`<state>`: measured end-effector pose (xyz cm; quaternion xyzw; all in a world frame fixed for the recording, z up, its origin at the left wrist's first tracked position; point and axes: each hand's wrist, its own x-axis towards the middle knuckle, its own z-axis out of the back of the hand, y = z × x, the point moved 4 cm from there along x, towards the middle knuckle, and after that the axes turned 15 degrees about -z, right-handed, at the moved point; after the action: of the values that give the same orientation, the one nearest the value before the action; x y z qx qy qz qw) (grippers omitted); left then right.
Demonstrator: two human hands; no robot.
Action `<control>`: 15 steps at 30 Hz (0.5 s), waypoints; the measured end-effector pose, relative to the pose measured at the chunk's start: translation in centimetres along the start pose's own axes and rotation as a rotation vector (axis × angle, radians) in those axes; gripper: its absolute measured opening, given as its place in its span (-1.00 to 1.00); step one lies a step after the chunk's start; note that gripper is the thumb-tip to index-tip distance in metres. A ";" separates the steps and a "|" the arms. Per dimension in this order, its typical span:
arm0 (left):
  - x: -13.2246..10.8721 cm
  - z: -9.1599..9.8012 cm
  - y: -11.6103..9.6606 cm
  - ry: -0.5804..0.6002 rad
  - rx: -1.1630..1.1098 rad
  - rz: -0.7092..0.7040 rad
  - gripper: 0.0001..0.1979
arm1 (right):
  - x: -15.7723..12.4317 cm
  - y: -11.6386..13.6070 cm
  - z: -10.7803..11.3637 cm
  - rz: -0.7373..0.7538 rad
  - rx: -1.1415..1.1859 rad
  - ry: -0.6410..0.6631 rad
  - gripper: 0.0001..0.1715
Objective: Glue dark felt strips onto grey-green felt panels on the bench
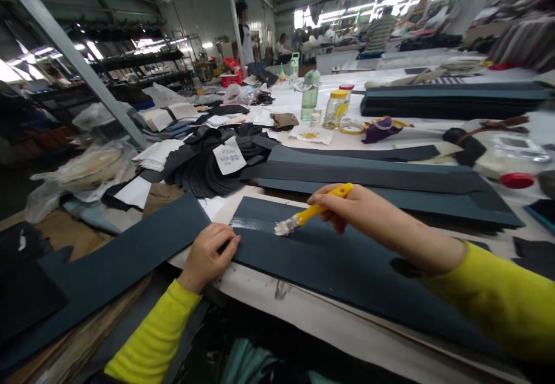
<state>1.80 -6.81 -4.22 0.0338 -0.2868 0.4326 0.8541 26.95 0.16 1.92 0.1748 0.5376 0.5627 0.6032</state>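
My right hand (362, 210) grips a paintbrush (309, 213) by its yellow handle. The brush's white-coated bristles touch a long dark blue-green sheet (312, 259) lying on the table. To the left of the bristles, a wet whitish streak (251, 224) runs across the sheet near its end. My left hand (210, 255) is closed at that sheet's left end, thumb and curled fingers on its near corner. Left of this hand, another dark blue-green piece (143, 245) reaches down toward the lower left.
Behind the sheet lie more stacked dark panels (381, 176) and a fanned pile of black pieces (195, 167) with a handwritten paper (229, 157). Farther back stand a green bottle (310, 98) and a yellow-lidded jar (336, 109). A slanting metal post (82, 60) rises at left. Several people are in the background.
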 end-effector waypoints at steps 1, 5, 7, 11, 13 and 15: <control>0.0 0.0 0.0 0.006 0.004 -0.007 -0.83 | -0.9 -1.1 1.7 -0.028 0.001 -0.035 -0.80; -0.2 -0.2 0.4 -0.005 0.013 -0.046 -0.87 | -5.1 -6.4 8.5 -0.140 0.041 -0.218 -0.73; -0.3 -0.3 0.7 -0.026 0.010 -0.066 -0.90 | -7.3 -9.1 11.4 -0.162 0.077 -0.314 -0.69; -0.5 -0.5 1.1 -0.061 0.010 -0.106 -0.91 | -11.5 -13.6 15.9 -0.220 0.135 -0.461 -0.65; -0.5 -0.5 1.0 -0.065 0.011 -0.119 -0.91 | -13.0 -15.4 17.5 -0.268 0.134 -0.528 -0.62; -0.5 -0.5 0.9 -0.060 0.016 -0.116 -0.91 | -14.2 -16.9 18.9 -0.286 0.035 -0.622 -0.55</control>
<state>1.11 -6.41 -5.09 0.0700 -0.3065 0.3834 0.8684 54.27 -9.85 1.38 0.2713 0.3564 0.3827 0.8080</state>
